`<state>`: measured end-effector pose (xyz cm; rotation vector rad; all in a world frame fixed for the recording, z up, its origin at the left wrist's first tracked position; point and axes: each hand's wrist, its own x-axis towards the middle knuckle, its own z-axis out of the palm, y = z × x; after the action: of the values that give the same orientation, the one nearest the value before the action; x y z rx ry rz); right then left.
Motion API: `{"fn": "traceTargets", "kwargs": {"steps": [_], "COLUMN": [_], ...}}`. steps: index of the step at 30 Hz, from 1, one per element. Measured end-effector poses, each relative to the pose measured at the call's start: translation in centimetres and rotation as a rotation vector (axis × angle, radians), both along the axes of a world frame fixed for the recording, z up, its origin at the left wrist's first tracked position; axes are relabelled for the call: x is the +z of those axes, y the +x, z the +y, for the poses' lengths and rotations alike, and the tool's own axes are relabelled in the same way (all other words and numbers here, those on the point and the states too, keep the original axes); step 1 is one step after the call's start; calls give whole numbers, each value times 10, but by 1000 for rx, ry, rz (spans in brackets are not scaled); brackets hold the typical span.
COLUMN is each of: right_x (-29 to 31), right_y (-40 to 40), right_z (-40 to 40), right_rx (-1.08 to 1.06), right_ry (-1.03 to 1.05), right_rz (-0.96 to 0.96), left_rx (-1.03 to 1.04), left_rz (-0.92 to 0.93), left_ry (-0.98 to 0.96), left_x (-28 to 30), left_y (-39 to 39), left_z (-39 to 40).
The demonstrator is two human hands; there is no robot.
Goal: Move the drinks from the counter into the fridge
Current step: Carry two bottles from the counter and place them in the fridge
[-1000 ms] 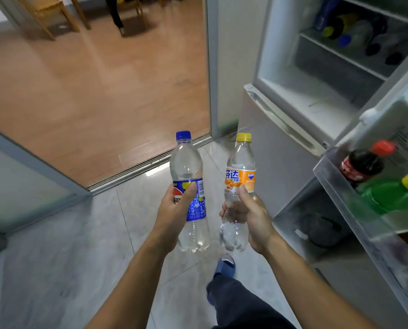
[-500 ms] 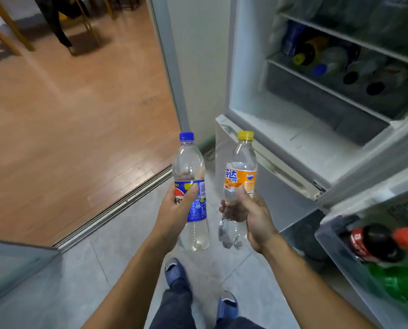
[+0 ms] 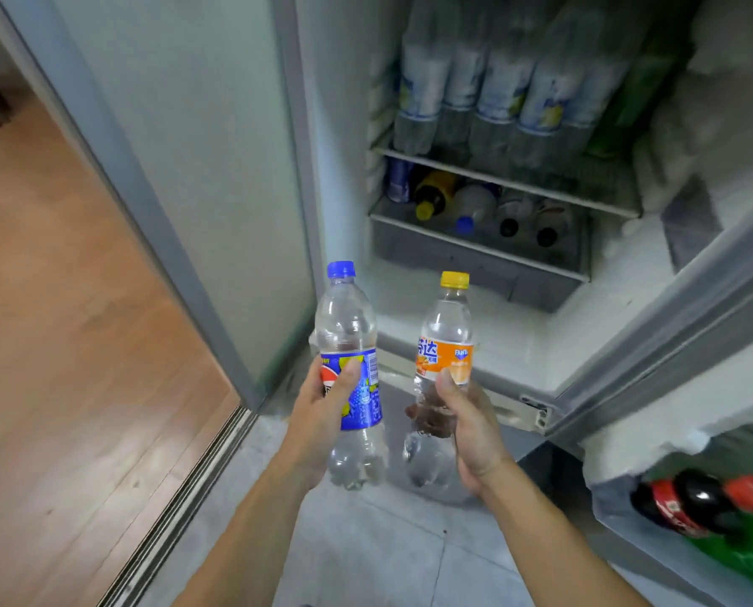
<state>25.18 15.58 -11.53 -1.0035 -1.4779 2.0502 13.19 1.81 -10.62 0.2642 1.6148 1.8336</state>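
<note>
Before the open fridge (image 3: 475, 300): left hand (image 3: 322, 414) grips blue-capped bottle (image 3: 350, 339) upright; right hand (image 3: 471, 427) grips yellow-capped Fanta bottle (image 3: 447, 339) upright. Both forearms extended, bottles side by side, apart.

Two bare forearms reach in from the bottom edge, with no sleeves showing. The left hand (image 3: 322, 414) and right hand (image 3: 471, 427) are uncovered: no gloves, rings, watch or wristband are worn.
</note>
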Motion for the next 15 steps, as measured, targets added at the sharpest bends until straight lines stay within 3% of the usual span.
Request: {"fn": "traceTargets", "kwargs": {"steps": [8, 15], "right_x": [41, 92], "right_y": [-21, -42], "right_z": [47, 127], "right_rx": [-257, -471], "right_ry": [150, 399], "right_rz": [85, 96], "left_rx": [-172, -260], "left_rz": [101, 304], "left_ry": [143, 224], "left_x": [42, 91], "left_y": [-62, -84], "left_z": [77, 157]}}
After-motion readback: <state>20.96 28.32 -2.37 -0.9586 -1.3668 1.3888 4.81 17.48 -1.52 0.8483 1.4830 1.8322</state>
